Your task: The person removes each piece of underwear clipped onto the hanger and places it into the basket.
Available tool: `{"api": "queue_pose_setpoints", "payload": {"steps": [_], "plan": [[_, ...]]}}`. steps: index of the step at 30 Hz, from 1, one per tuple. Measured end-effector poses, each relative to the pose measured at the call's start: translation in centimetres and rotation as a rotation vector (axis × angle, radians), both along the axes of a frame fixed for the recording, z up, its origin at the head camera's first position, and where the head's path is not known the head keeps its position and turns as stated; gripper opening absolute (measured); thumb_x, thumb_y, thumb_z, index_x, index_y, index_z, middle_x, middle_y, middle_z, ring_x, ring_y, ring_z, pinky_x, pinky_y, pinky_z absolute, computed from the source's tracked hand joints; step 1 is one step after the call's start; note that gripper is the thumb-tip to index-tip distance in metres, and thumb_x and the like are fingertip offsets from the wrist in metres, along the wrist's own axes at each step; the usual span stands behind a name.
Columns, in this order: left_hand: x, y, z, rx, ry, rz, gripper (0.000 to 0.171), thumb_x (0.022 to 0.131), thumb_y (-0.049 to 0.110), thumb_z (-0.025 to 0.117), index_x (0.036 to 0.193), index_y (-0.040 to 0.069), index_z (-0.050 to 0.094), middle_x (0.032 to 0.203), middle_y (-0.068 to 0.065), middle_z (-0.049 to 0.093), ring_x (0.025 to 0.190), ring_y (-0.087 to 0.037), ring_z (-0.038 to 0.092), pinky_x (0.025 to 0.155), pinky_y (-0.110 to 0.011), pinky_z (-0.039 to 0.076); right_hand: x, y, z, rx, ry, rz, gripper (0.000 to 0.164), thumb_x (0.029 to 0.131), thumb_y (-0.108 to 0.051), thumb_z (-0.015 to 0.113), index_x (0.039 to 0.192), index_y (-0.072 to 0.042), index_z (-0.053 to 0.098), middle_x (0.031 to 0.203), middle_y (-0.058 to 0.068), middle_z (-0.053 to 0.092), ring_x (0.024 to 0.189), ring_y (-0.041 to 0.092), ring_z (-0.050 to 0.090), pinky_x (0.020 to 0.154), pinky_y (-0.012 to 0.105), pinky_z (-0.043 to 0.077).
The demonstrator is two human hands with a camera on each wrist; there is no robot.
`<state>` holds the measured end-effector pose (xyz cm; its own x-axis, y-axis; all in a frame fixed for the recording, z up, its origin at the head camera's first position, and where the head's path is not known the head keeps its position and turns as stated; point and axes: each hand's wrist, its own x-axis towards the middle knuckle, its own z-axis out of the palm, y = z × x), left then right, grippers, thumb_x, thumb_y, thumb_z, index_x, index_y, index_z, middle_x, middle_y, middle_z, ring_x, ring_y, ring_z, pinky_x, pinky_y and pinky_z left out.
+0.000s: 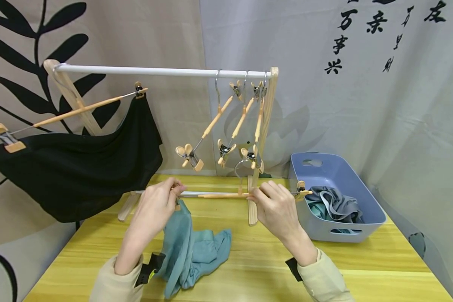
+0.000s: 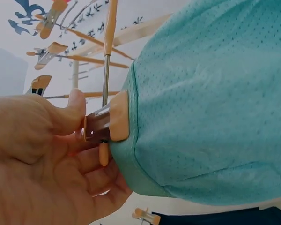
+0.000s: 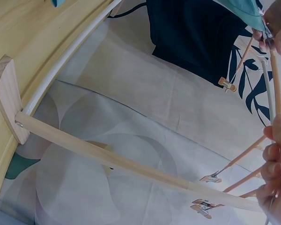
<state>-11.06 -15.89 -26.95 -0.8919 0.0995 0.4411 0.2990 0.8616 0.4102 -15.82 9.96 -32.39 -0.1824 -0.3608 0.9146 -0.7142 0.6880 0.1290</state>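
A clip hanger (image 1: 219, 195) with a wooden bar is held level over the table by both hands. At its left end my left hand (image 1: 154, 205) pinches the clip (image 2: 118, 117), thumb on one side and fingers on the other. That clip bites the hemmed edge of a teal perforated garment (image 1: 196, 251), which hangs down and lies crumpled on the table. My right hand (image 1: 277, 209) grips the bar right of the hook. The hanger's right clip (image 1: 301, 189), just beyond that hand, has no cloth in it.
A white rail (image 1: 162, 71) on a wooden stand carries several clip hangers. Black cloth (image 1: 98, 167) hangs from the left one; those at the right hold nothing. A blue basket (image 1: 341, 228) with grey and teal clothes stands on the table's right side.
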Motion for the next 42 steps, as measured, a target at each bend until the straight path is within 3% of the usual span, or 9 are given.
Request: {"api": "queue_pose_setpoints", "payload": {"steps": [28, 42], "plan": [[0.25, 0.26, -0.09, 0.013, 0.076, 0.059, 0.011, 0.089, 0.011, 0.056, 0.088, 0.004, 0.065, 0.067, -0.005, 0.061, 0.048, -0.011, 0.043, 0.045, -0.023, 0.032, 0.09, -0.11, 0.14, -0.015, -0.021, 0.009, 0.026, 0.093, -0.026, 0.051, 0.077, -0.010, 0.065, 0.064, 0.000, 0.049, 0.055, 0.014, 0.042, 0.048, 0.024, 0.027], [0.41, 0.16, 0.08, 0.020, 0.095, 0.050, 0.011, 0.089, 0.011, 0.056, 0.088, 0.003, 0.064, 0.063, -0.004, 0.061, 0.046, -0.009, 0.044, 0.044, -0.022, 0.032, 0.10, -0.19, 0.21, -0.018, -0.029, 0.015, 0.026, 0.093, -0.026, 0.051, 0.078, -0.010, 0.065, 0.064, 0.000, 0.049, 0.054, 0.014, 0.041, 0.048, 0.024, 0.027]]}}
